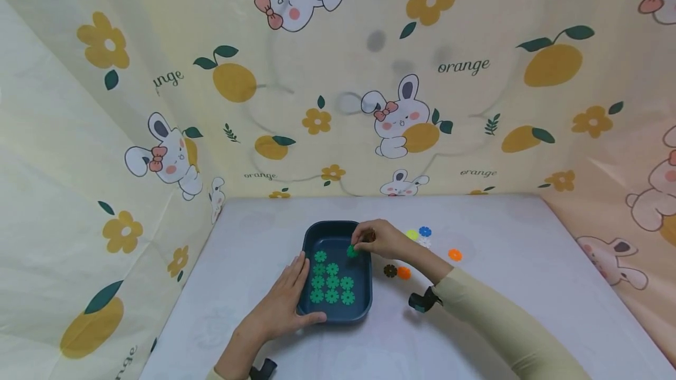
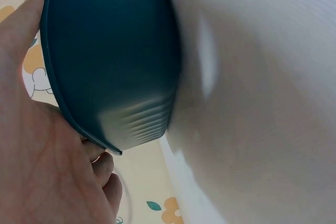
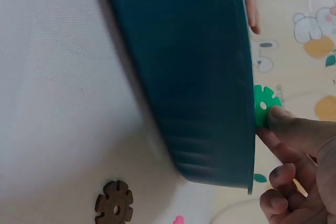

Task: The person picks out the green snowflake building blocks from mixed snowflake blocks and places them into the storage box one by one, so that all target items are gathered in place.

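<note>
A dark blue rectangular tray [image 1: 338,313] stands on the white table. Several green notched plastic discs [image 1: 332,281] lie in it, mostly in rows toward its near left part. My left hand [image 1: 285,301] rests along the tray's left rim with fingers stretched out, its thumb at the near rim. Between thumb and finger, my right hand [image 1: 382,238] pinches one green disc [image 3: 264,106] over the tray's far right part. In the right wrist view that disc shows just past the rim, with the other fingers curled loosely below.
Right of the tray lie a brown disc [image 1: 390,271], an orange disc [image 1: 404,273] close beside it, and another orange disc [image 1: 455,255] farther right. Behind the right wrist are yellow [image 1: 412,234], blue [image 1: 425,231] and white discs [image 1: 424,242]. A printed curtain [image 1: 338,133] encloses the table.
</note>
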`<state>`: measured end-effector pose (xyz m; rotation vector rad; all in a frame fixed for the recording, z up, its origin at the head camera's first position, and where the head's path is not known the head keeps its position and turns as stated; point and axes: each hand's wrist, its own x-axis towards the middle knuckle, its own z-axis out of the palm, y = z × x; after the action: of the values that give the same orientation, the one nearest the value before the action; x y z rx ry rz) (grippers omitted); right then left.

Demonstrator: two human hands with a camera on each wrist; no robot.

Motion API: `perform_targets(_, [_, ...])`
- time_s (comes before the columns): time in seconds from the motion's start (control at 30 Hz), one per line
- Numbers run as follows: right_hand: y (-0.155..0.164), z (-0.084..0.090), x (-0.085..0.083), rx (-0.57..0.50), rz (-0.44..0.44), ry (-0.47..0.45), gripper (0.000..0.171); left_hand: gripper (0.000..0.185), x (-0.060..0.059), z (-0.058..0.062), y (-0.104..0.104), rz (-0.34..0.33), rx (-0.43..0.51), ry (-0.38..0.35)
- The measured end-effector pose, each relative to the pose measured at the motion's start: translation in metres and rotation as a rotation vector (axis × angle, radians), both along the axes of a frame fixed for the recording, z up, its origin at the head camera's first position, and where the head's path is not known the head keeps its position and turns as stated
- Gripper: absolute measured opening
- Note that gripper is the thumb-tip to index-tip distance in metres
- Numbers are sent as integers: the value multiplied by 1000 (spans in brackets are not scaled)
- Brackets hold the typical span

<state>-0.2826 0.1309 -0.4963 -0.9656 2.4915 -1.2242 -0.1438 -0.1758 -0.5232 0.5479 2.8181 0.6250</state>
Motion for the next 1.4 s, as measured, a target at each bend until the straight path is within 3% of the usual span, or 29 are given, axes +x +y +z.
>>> perform_targets(0.17, [-6, -4, -2, 4, 88, 4, 3, 126, 0, 0, 0, 1, -2, -2])
perform_targets(0.47, [-15, -9, -7, 77, 160, 26, 5, 126, -1, -1, 0, -5, -6, 1])
perform_targets(0.87, [-23, -12, -9, 294, 188, 159, 7, 125, -1, 2, 0, -5, 1, -3])
perform_targets(1.2, [-34, -7, -13, 373, 268, 126, 8, 124, -1, 4, 1, -5, -3, -1])
perform_targets(1.4, [-39, -9, -18, 426, 273, 81, 13, 125, 1, 5, 0, 0, 14, -18])
